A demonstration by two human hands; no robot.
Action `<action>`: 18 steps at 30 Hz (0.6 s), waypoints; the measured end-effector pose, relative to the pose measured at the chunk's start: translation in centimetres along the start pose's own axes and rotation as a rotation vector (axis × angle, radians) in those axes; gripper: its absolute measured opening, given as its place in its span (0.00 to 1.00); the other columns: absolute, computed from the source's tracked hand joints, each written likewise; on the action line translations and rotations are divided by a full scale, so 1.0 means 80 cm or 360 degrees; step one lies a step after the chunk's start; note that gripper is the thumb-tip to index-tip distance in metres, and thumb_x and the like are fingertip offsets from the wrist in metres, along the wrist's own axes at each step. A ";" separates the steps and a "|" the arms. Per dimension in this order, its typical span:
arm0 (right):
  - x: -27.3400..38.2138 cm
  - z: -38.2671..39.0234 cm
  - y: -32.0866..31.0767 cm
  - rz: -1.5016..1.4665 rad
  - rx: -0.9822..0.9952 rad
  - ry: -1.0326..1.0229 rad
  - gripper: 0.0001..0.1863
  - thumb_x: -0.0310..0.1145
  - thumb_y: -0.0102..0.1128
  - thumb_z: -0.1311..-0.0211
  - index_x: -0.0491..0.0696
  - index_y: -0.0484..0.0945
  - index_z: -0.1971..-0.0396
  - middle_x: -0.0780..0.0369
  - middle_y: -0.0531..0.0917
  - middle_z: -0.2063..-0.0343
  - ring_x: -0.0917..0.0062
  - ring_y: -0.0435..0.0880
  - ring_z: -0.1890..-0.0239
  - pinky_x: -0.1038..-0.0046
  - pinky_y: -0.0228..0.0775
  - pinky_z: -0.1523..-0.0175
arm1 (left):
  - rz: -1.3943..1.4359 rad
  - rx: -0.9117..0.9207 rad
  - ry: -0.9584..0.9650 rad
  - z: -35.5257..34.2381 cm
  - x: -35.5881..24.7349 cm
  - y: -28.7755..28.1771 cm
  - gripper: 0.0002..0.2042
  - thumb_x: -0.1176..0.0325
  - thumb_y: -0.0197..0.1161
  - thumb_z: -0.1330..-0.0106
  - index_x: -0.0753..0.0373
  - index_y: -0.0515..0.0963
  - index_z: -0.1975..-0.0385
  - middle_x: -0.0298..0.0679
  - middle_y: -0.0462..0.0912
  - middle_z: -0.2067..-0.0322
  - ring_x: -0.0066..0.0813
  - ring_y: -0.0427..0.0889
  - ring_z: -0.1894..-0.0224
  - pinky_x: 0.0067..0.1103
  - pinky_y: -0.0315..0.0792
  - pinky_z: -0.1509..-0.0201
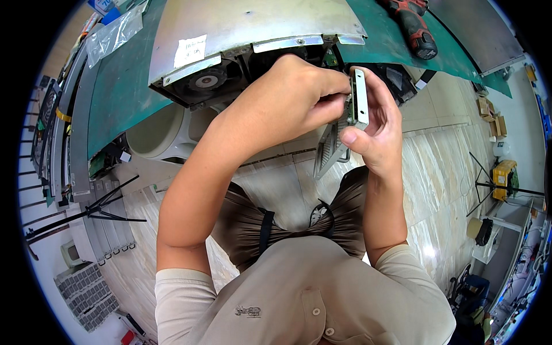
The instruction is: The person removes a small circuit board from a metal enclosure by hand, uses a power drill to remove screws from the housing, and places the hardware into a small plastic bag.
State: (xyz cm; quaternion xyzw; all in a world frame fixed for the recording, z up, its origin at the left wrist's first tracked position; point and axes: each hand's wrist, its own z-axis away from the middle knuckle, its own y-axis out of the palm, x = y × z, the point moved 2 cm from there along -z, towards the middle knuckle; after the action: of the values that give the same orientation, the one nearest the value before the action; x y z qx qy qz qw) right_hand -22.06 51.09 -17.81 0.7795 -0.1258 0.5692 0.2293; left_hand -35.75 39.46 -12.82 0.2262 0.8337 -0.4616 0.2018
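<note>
My right hand grips a metal-framed circuit board module, its thumb on the near lower corner and its fingers behind the frame. The module stands on edge, and its silvery bracket has several small holes. Below it hangs a slatted metal part; whether it is joined to the module cannot be made out. My left hand is closed, with its fingertips pinched at the module's left side. What they pinch is hidden. Just behind that hand sits a metal equipment case with a fan in its open front.
A green mat covers the bench under the case. On its right lies a red and black cordless drill; a clear plastic bag rests at the left. Below the bench edge is a whitish bucket-like container. Tripods stand at both sides.
</note>
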 end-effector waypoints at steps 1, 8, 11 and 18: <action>0.000 0.000 0.000 -0.0002 -0.0001 -0.0004 0.56 0.38 0.86 0.65 0.36 0.63 0.35 0.55 0.76 0.46 0.69 0.77 0.41 0.66 0.70 0.35 | 0.0000 0.0002 -0.0003 0.000 0.000 0.000 0.07 0.74 0.66 0.43 0.65 0.83 0.66 0.45 0.81 0.78 0.40 0.82 0.78 0.26 0.74 0.72; -0.002 -0.001 0.001 -0.0021 -0.0025 -0.0051 0.55 0.37 0.87 0.65 0.37 0.63 0.35 0.55 0.76 0.46 0.70 0.77 0.42 0.66 0.70 0.35 | 0.0048 -0.0079 -0.0031 0.000 -0.002 0.003 0.05 0.73 0.66 0.42 0.64 0.82 0.67 0.44 0.80 0.80 0.38 0.80 0.79 0.25 0.73 0.73; -0.007 0.000 0.006 -0.0055 -0.0054 -0.0088 0.55 0.37 0.87 0.65 0.37 0.63 0.36 0.56 0.75 0.46 0.71 0.77 0.43 0.66 0.71 0.35 | 0.0057 -0.0112 -0.0058 0.003 -0.001 0.005 0.05 0.73 0.66 0.43 0.64 0.83 0.67 0.42 0.78 0.81 0.33 0.78 0.80 0.23 0.72 0.74; -0.010 0.002 0.006 -0.0097 -0.0083 -0.0087 0.55 0.38 0.88 0.66 0.38 0.63 0.36 0.56 0.75 0.46 0.71 0.77 0.43 0.67 0.71 0.35 | 0.0133 -0.0047 -0.0230 0.002 -0.003 0.003 0.07 0.73 0.65 0.44 0.66 0.83 0.66 0.38 0.76 0.83 0.23 0.71 0.82 0.20 0.68 0.75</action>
State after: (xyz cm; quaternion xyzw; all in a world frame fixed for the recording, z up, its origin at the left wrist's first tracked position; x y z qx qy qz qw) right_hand -22.36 50.54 -18.49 0.7919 -0.1230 0.5371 0.2634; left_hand -35.39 39.39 -12.88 0.2239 0.8135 -0.4556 0.2838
